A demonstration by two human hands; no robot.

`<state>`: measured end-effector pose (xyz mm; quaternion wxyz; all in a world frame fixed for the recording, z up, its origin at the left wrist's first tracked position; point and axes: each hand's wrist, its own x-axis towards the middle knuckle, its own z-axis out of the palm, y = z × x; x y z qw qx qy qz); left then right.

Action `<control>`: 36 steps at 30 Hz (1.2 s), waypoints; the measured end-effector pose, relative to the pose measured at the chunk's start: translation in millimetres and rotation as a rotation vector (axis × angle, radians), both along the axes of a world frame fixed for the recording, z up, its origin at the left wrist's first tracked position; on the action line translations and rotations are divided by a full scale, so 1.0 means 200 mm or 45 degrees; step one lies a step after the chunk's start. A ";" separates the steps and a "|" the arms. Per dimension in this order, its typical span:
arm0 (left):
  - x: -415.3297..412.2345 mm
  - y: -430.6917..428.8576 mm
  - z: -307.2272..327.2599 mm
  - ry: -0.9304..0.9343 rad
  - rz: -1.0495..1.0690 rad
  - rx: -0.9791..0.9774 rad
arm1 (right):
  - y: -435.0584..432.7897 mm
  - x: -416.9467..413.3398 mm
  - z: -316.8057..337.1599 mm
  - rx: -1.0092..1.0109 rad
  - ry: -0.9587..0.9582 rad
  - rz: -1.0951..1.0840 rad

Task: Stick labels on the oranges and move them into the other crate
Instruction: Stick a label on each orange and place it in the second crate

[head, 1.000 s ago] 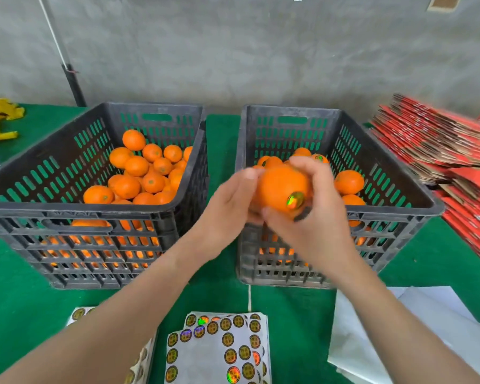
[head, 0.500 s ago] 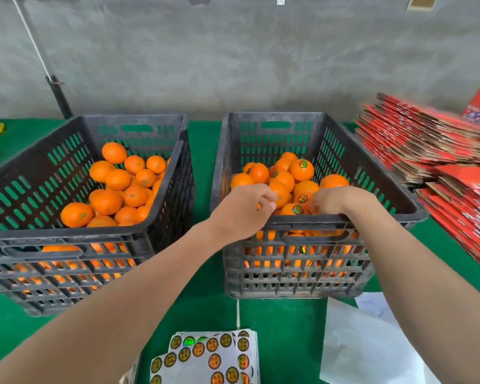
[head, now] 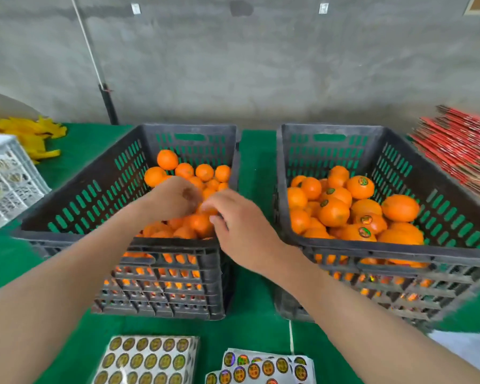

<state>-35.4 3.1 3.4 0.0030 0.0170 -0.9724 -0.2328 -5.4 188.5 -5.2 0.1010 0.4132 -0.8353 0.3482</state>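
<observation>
The left black crate point(head: 94, 189) holds plain oranges point(head: 167, 159). In the right black crate point(head: 399, 256) lie oranges with round labels point(head: 360, 187). Both my hands are over the left crate. My left hand point(head: 172, 198) reaches down into the pile with bent fingers, their tips hidden among the fruit. Beside it, my right hand point(head: 239, 223) has relaxed fingers that touch an orange point(head: 201, 224) near the crate's front. Two label sheets, one point(head: 147, 358) on the left and one point(head: 261, 367) to its right, lie on the green table in front of the crates.
A stack of red flat cartons point(head: 460, 145) stands at the right. At the left edge is a white crate point(head: 6, 184), with yellow material point(head: 31, 134) behind it. White paper point(head: 466, 345) lies at the front right. A pole point(head: 108, 103) leans on the grey wall.
The labelled orange I held a second ago went into the right crate. Both hands then moved left from that crate to the left crate's pile.
</observation>
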 end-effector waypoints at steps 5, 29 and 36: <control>-0.03 -0.23 -0.15 -0.821 -0.042 -0.613 | -0.09 -0.02 -0.06 0.196 -0.084 -0.098; 0.41 0.06 0.08 0.090 -0.337 1.112 | 0.07 0.18 0.03 -0.674 -0.680 0.089; 0.59 0.40 -0.02 0.326 -0.421 0.703 | 0.36 0.30 -0.07 -0.611 -0.750 -0.078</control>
